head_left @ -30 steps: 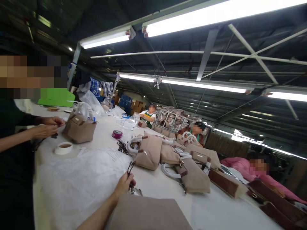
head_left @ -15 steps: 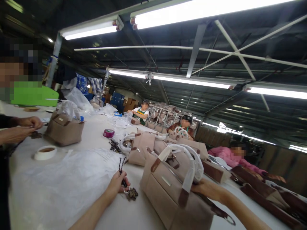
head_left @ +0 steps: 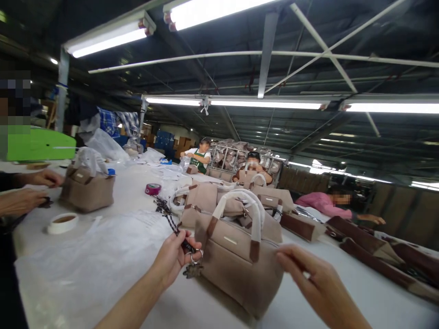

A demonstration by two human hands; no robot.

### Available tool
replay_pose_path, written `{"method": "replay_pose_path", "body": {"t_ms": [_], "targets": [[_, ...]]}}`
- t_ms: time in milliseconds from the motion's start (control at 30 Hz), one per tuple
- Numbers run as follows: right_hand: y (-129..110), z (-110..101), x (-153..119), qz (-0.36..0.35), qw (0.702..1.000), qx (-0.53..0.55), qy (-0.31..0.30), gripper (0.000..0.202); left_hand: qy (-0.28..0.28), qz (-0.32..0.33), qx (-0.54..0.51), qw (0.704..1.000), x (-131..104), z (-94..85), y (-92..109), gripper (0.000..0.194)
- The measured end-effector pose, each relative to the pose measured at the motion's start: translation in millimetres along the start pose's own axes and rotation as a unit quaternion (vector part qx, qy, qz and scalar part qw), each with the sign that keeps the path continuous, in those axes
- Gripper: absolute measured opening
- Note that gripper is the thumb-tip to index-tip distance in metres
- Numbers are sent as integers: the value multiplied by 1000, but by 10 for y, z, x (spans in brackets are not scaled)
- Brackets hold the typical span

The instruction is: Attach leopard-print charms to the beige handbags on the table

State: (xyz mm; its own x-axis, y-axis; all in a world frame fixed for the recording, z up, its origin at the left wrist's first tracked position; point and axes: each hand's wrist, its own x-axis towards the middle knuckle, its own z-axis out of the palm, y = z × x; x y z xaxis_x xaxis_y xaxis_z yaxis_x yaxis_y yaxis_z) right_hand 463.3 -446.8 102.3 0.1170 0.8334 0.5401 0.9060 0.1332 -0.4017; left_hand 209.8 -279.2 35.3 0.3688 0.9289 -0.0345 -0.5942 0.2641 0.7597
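Observation:
My left hand is closed on a dark braided cord charm, whose ring and patterned pendant hang below the fingers. Beside it a beige handbag with brown leather tabs and white-wrapped handles stands on the white table. My right hand is at the bag's right side, with thumb and fingertips at its upper edge; whether they pinch the fabric is hard to tell. More dark cords lie behind my left hand.
Further beige bags crowd behind this one. At left are a white tape roll, a bag, a green bin and another person's hands. Purple tape lies mid-table. Brown bag pieces lie at right, near a pink-sleeved person.
The bag has turned more upright and its handles have shifted left. My right hand has come out from behind the handles to the bag's right side. My left hand with the charm is closer to the bag.

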Motion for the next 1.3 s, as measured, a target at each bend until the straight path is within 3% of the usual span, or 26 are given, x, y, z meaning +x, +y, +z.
{"method": "replay_pose_path", "body": {"t_ms": [67, 133, 200, 300, 467, 533, 633, 700, 800, 1000, 1167, 1300], "targets": [[-208, 245, -218, 0, 991, 112, -65, 34, -20, -8, -23, 1000, -133, 180, -9, 19], [-330, 551, -371, 23, 980, 194, -23, 34, -38, -6, -33, 999, -245, 342, -74, 16], [-371, 826, -427, 103, 948, 298, -40, 48, -54, 7, -36, 998, -332, 473, -183, 14], [-372, 1043, -375, 153, 905, 393, -52, 56, -69, 48, -36, 996, -424, 611, -365, 28], [-350, 982, -270, 148, 891, 428, 9, 55, -95, 98, 10, 991, -499, 636, -513, 31], [-304, 915, -266, 155, 882, 444, 13, 57, -143, 95, 58, 983, -471, 547, -500, 23], [-210, 819, -275, 162, 876, 455, -11, 61, -226, 75, 134, 962, -373, 389, -419, 32], [-156, 768, -278, 145, 882, 449, -24, 60, -212, 75, 174, 959, -323, 345, -335, 28], [-105, 724, -281, 90, 904, 416, -29, 57, -157, 77, 218, 960, -339, 428, -222, 29], [-76, 703, -305, 49, 933, 355, -43, 49, -240, 30, 348, 906, -490, 746, -302, 44], [-62, 767, -316, 33, 920, 391, -1, 34, -206, 17, 301, 931, -523, 820, -446, 44], [-71, 826, -321, 14, 907, 419, 37, 35, -197, 26, 246, 949, -527, 818, -481, 50]]}}
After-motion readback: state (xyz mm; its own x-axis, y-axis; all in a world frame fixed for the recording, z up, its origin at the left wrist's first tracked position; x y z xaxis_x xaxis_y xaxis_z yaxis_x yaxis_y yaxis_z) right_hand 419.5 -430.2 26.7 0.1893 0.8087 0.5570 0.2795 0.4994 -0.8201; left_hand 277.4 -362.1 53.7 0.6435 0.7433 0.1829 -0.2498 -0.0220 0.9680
